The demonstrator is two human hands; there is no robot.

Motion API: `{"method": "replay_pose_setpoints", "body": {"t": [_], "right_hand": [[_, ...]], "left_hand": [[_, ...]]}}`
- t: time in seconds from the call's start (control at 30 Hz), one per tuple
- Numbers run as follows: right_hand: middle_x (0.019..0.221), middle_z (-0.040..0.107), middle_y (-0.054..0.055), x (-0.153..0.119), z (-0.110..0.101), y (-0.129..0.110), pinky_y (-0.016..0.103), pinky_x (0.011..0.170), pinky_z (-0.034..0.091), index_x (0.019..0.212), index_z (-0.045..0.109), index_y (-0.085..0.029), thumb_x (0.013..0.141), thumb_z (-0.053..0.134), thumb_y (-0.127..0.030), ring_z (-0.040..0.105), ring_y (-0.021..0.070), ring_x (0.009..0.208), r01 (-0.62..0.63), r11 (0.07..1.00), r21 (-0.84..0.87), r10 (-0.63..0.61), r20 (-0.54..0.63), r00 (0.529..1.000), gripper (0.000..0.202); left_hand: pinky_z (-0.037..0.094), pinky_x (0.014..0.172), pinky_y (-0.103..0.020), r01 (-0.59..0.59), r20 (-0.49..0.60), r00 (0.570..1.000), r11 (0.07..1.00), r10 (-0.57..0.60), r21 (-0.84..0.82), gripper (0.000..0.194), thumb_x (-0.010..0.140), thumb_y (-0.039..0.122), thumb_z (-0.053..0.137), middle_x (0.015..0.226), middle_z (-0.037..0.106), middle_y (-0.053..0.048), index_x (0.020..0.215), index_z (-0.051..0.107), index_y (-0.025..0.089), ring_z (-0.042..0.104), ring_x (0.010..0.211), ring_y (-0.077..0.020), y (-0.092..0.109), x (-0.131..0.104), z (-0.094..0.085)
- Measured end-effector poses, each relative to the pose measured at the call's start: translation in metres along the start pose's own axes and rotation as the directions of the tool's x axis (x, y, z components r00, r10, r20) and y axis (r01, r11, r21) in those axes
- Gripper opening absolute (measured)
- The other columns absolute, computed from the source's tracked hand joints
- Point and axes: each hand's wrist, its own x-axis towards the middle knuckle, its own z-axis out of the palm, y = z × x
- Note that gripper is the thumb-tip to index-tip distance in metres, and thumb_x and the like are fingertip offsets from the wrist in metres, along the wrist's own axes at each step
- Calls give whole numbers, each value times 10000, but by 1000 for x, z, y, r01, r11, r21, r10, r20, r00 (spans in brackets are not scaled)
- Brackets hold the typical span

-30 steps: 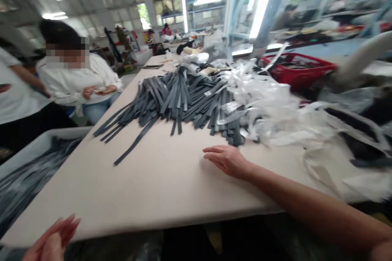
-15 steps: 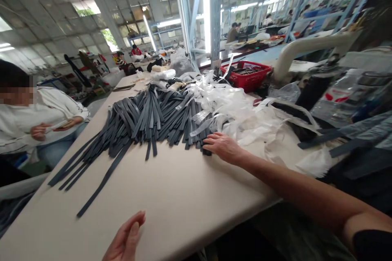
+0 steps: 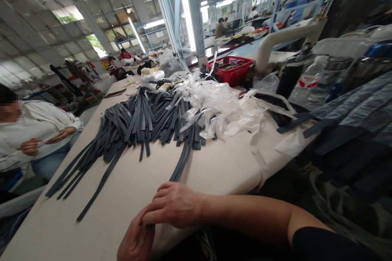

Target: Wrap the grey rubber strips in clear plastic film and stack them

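My right hand (image 3: 176, 204) is closed on a couple of dark grey fabric strips (image 3: 183, 160), drawn out from the heap toward the table's front edge. Just below it, my left hand (image 3: 136, 234) is closed against my right fingers, and a bit of dark strip shows where the two hands meet. How much of the strip the left fingers grip is partly hidden. Beyond the hands spreads a heap of dark grey strips (image 3: 134, 120). White translucent film strips (image 3: 214, 100) lie tangled at its right.
The pale table (image 3: 101, 228) runs away from me. A red plastic basket (image 3: 234, 71) stands at the far right, near a clear bottle (image 3: 312, 75). On the left sits a person in a white top (image 3: 45, 120). More dark strips (image 3: 337, 110) hang at the right.
My right hand has moved from the heap's right edge toward me, pulling strips along. My left hand, previously holding nothing visible, now meets it and is closed. The view has shifted slightly right.
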Motion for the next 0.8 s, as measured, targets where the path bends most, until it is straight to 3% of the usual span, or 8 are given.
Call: {"method": "replay_pose_setpoints", "body": {"t": [0.13,0.23,0.3,0.4,0.5,0.6,0.8], "right_hand": [[1355,613,-22,21,12,1,255,970,373,1249,555,-237,1018,369,-138,581,112,1104,-10,999,47,10,0,1000,313],[1426,545,-11,31,17,-1,197,1005,341,1318,516,-216,1032,319,-132,536,77,1192,8,998,64,-11,37,999,357],[1458,509,21,31,22,-3,221,1006,356,1387,457,-207,1049,323,-211,520,93,1229,-71,997,32,70,40,997,363],[1474,491,59,18,24,-4,306,993,387,1401,439,-223,1038,399,-355,519,152,1236,-226,974,-23,226,-14,974,389],[1268,650,47,-8,14,-3,325,980,383,1159,625,-209,1004,491,-316,599,173,1054,-285,958,-39,285,-4,959,231],[975,712,38,-34,3,3,361,972,373,926,682,-196,952,569,-260,607,193,906,-363,928,-76,368,64,928,132],[866,696,53,-49,-19,7,371,901,421,772,674,-175,882,621,-171,598,210,855,-282,957,-66,288,137,948,121]], "left_hand": [[567,820,-367,23,-14,1000,999,-23,49,507,759,480,648,1179,712,-37,1231,591,308,684,1038,-305,0,4,-4],[576,802,-351,-11,7,1000,1000,11,8,512,784,453,616,1195,701,-49,1269,562,297,679,1055,-296,-1,9,-8],[574,831,-348,-13,12,1000,999,14,-35,509,803,453,602,1222,685,-59,1280,554,284,668,1079,-293,0,10,-8],[539,938,-363,4,-81,997,992,-14,-123,598,836,473,577,1372,589,-86,1382,475,251,612,1181,-293,2,5,-6],[472,1033,-382,16,-150,988,995,-30,-97,566,862,452,556,1412,559,-81,1386,491,248,572,1232,-287,7,-2,-4],[401,1096,-391,-13,-128,992,999,8,-44,466,871,404,553,1356,605,-76,1308,575,243,548,1260,-284,14,-5,-3],[332,1126,-382,-37,-68,997,999,36,-22,468,883,439,539,1371,583,-100,1285,586,203,505,1291,-288,15,-6,-14]]}}
